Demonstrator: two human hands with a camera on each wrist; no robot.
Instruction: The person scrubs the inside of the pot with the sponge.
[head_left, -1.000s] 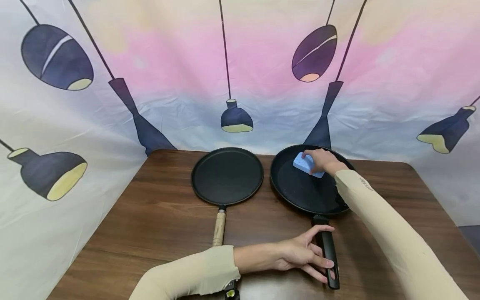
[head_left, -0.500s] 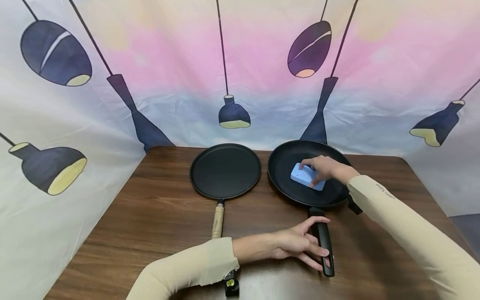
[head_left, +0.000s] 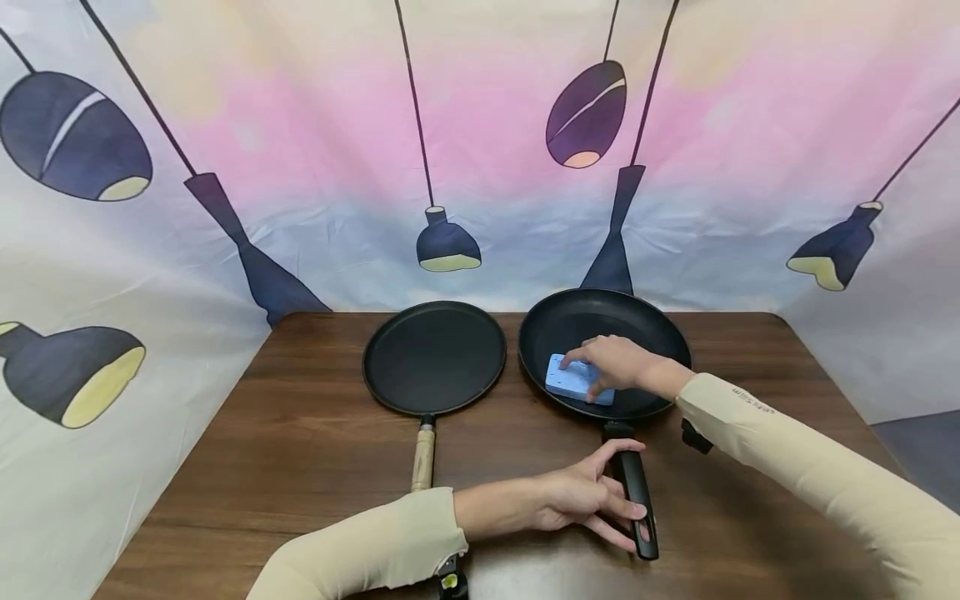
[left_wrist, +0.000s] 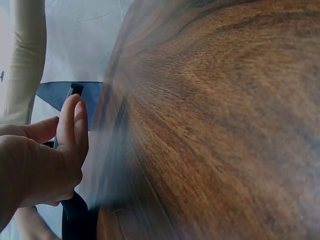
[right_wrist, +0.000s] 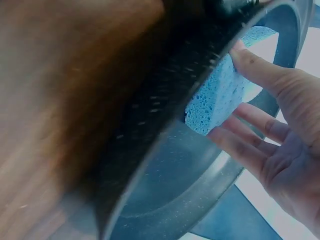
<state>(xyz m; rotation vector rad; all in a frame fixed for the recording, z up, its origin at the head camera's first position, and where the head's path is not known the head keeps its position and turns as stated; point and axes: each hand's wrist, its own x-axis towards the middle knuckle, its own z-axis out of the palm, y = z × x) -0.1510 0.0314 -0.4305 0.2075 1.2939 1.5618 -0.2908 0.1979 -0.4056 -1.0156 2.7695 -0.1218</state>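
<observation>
Blue sponge [head_left: 573, 382] pinched in right hand [head_left: 621, 363], handle [head_left: 633, 483] loosely in left hand [head_left: 581, 498]; pushing could skid pan [head_left: 603, 318] past far edge of tabletop [head_left: 300, 417].

Head view faces forward-down; close wrist views share the table [head_left: 495, 450].

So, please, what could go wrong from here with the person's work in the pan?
The left hand holds the black handle with spread fingers, so the black-handled pan might twist if the sponge is pressed hard.
The right hand pinches the blue sponge close to the pan's near edge; it could slip over the rim.
The wooden-handled pan sits just beside, so a sideways shift might knock it.
</observation>
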